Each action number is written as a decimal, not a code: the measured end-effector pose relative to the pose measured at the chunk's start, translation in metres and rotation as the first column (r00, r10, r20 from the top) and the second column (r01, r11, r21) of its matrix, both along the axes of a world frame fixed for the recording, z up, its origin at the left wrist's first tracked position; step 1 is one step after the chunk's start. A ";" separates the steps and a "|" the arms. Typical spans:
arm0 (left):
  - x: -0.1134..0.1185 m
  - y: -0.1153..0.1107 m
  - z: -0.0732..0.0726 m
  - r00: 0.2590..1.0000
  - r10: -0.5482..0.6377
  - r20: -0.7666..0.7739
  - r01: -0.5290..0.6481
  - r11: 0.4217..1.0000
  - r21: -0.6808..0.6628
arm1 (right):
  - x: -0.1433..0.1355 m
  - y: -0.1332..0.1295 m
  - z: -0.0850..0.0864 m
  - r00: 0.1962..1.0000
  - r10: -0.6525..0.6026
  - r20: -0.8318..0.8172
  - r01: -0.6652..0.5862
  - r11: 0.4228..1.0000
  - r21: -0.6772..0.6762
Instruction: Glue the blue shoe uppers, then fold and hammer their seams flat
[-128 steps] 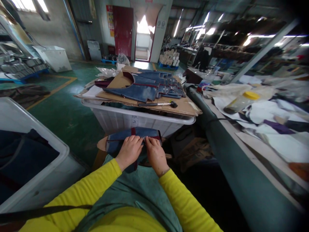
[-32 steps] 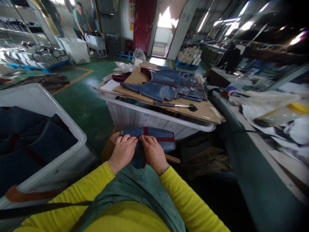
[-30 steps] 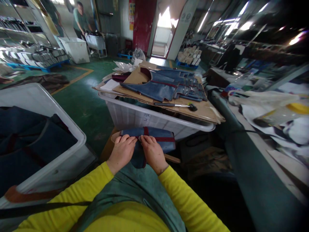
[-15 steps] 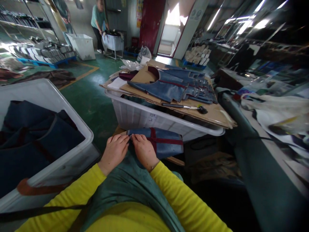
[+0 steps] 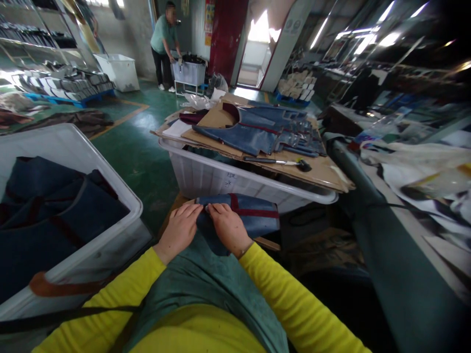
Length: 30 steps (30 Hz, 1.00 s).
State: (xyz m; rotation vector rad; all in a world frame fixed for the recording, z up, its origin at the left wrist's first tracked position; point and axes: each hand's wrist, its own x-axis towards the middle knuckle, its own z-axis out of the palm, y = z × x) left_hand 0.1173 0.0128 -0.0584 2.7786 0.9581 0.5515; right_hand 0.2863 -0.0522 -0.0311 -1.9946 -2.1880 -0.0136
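Observation:
A blue leather-like piece with crossed dark red strips lies over a wooden board just above my lap. My left hand pinches its left end, the fingers bent over the edge. Close beside it, my right hand presses thumb and fingers together on the same edge. A blue flap hangs down between the two hands. Both sets of fingertips partly hide the edge they hold.
At left a white bin holds more blue pieces. Ahead, cardboard on another white bin carries flat blue pieces and a brush. A bench runs along the right. A person stands by a cart.
My right hand has shifted slightly right and away from the left, baring more of the blue flap between them. The person in the background has moved right with the cart.

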 end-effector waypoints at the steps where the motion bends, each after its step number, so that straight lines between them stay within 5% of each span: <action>1: 0.002 0.000 0.000 0.999 -0.031 -0.010 0.031 1.000 -0.001 | 0.009 -0.007 0.001 1.000 -0.018 0.011 0.018 1.000 -0.003; 7: 0.011 0.002 0.010 0.994 -0.101 -0.049 0.102 0.995 0.009 | 0.052 -0.041 0.002 0.992 -0.108 0.065 0.109 0.994 -0.014; 15: 0.040 0.026 0.040 0.956 -0.226 -0.188 0.227 0.974 -0.013 | 0.066 -0.063 -0.004 0.983 -0.183 -0.015 0.183 0.982 0.038; 18: 0.087 0.045 0.051 0.938 -0.309 -0.157 0.313 0.950 0.003 | 0.073 -0.071 -0.008 0.977 -0.207 -0.058 0.211 0.976 0.061; 22: 0.181 0.073 0.063 0.919 -0.357 -0.165 0.371 0.926 0.062 | 0.073 -0.077 -0.014 0.964 -0.242 -0.112 0.253 0.962 0.099; 26: 0.268 0.101 0.068 0.946 -0.235 -0.223 0.258 0.963 0.080 | 0.067 -0.077 -0.019 0.944 -0.290 -0.159 0.311 0.942 0.126; 30: 0.318 0.111 0.057 0.962 -0.146 -0.233 0.162 0.985 0.054 | 0.064 -0.074 -0.024 0.936 -0.301 -0.181 0.327 0.935 0.138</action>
